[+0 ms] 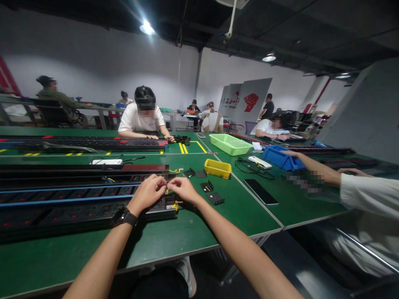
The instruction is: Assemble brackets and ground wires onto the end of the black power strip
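Note:
My left hand [148, 192] rests over the right end of the long black socket strips [74, 211], its fingers bent inward. Just beside it, my right hand [184, 189] has thumb and fingertips pinched together, almost touching the left fingertips. Both hands are closed around something too small to make out, near a short yellow wire [175, 205] at the strip end. Small black brackets [216, 198] lie on the green table right of my hands, close to a yellow bin [217, 168].
A black phone-like slab [260, 191], coiled black cable [252, 168] and green basket [230, 144] sit to the right. A person's hand at the right touches a blue bin [282, 158]. Across the table [157, 249], another person [142, 116] leans over more strips.

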Demonstrator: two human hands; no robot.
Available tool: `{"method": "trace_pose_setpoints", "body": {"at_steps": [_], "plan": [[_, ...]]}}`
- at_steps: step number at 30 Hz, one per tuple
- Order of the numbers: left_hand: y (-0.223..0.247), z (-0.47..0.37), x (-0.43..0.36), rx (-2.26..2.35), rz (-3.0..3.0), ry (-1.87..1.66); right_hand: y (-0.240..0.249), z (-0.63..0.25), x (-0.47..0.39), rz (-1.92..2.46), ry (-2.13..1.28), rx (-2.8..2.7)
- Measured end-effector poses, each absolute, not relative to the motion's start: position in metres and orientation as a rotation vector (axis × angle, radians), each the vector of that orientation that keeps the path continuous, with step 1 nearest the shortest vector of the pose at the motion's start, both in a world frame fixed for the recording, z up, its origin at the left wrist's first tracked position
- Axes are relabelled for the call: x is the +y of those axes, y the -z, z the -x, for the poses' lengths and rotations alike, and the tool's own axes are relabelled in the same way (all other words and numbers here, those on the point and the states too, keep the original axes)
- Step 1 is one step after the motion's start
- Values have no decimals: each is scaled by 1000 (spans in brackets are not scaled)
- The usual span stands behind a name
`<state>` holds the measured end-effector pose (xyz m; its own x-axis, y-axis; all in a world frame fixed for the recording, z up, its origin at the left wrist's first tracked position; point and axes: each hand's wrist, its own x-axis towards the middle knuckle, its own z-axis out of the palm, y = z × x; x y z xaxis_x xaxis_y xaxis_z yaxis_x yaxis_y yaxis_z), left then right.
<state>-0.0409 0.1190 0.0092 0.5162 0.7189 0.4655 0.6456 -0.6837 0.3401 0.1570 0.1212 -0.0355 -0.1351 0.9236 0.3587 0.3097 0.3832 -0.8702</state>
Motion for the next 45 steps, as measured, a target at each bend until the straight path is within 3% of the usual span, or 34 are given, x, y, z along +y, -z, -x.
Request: {"method": "trace_pose_setpoints", "body": {"at_steps": [45], "plan": [[-10,38,117,1244,-2516,-923,29,-169,122,1216,-787,-1471]]}}
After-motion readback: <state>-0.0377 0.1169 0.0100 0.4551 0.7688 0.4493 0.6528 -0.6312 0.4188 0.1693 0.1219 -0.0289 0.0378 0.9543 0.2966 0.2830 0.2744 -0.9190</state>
